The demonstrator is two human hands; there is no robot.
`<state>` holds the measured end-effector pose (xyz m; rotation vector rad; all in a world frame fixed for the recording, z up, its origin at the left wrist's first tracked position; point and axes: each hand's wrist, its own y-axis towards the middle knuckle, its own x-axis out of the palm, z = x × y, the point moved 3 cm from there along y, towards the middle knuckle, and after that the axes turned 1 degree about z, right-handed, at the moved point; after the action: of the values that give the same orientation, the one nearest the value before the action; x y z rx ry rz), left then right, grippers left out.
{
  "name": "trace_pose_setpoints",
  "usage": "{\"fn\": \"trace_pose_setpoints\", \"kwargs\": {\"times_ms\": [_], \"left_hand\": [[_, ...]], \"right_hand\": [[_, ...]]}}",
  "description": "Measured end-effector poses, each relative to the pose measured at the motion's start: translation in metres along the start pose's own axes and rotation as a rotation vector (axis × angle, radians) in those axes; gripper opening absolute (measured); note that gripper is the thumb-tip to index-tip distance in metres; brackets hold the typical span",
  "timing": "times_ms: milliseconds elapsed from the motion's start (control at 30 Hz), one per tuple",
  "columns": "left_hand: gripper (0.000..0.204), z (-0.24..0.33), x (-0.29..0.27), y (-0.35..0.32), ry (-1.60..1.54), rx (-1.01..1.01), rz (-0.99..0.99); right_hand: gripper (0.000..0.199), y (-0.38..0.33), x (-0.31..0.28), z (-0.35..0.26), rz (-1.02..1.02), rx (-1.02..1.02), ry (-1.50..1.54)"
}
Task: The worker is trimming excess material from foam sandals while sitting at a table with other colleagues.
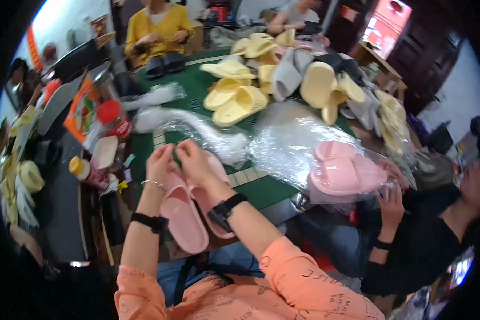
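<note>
Two pink slippers (189,213) lie side by side, soles up, at the near edge of the green table (272,189), directly in front of the wearer. Both forearms come up from the lower edge in orange sleeves; each wrist carries a black band, and the left also a thin bracelet.

Left hand (160,162): fingers curled, tips pinched together over the far end of the slippers. Right hand (194,160): likewise curled, fingertips meeting those of the left. What is pinched between them is too small to make out; it appears to be the edge of a clear plastic bag (197,130) lying just beyond the hands.

To the right, a co-worker in black holds a second clear bag containing another pink pair (344,170); their hand (392,205) grips its lower edge.

To the left, at the table's edge: a red-capped jar (113,118), a small yellow-capped bottle (79,166), and an orange packet (80,109).

Mid-table: a heap of yellow slippers (234,98), with grey slippers (288,72) and more yellow ones mixed in toward the right.

Far side: a person in a yellow cardigan (157,26) sits with hands together above a dark pair (165,64).
</note>
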<state>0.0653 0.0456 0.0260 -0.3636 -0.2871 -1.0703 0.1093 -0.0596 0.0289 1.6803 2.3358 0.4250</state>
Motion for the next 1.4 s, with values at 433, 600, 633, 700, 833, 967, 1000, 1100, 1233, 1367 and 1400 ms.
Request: {"fn": "trace_pose_setpoints", "kwargs": {"times_ms": [433,600,633,700,833,967,1000,1100,1233,1367,1400], "left_hand": [[0.016,-0.008,0.016,-0.005,0.117,-0.042,0.008],[0.021,-0.013,0.005,0.005,0.071,-0.052,-0.026],[0.021,-0.012,0.002,0.006,0.074,-0.047,-0.043],[0.021,-0.012,-0.001,0.005,0.048,-0.052,-0.044],[0.015,-0.007,-0.002,-0.002,0.040,-0.049,-0.006],[0.014,-0.015,-0.003,-0.001,0.107,0.019,-0.059],[0.014,-0.015,-0.005,-0.001,0.171,0.030,-0.026],[0.015,-0.015,0.023,-0.003,0.171,0.032,-0.027],[0.020,-0.007,0.012,-0.005,0.174,0.036,0.016],[0.036,0.017,-0.032,-0.009,0.765,0.612,0.183],[0.039,0.049,-0.023,-0.032,0.760,0.592,0.078]], "right_hand": [[0.013,-0.003,-0.013,0.020,0.025,0.019,0.074],[0.011,-0.005,-0.011,0.010,-0.038,0.195,0.190],[0.010,-0.007,-0.009,0.003,-0.047,0.236,0.228],[0.008,-0.006,-0.009,-0.002,-0.068,0.218,0.166],[0.008,-0.006,-0.002,0.000,-0.071,0.214,0.149],[0.012,-0.008,-0.003,-0.002,-0.053,0.190,-0.005],[0.010,-0.011,-0.001,-0.014,-0.065,0.171,0.146],[0.005,-0.004,-0.024,0.000,-0.072,0.237,0.133],[0.013,-0.003,-0.015,-0.025,-0.067,0.016,-0.210],[0.017,-0.038,-0.020,-0.091,-0.246,-0.366,-0.715],[0.016,-0.046,-0.037,-0.093,-0.355,-0.050,-0.824]]}}
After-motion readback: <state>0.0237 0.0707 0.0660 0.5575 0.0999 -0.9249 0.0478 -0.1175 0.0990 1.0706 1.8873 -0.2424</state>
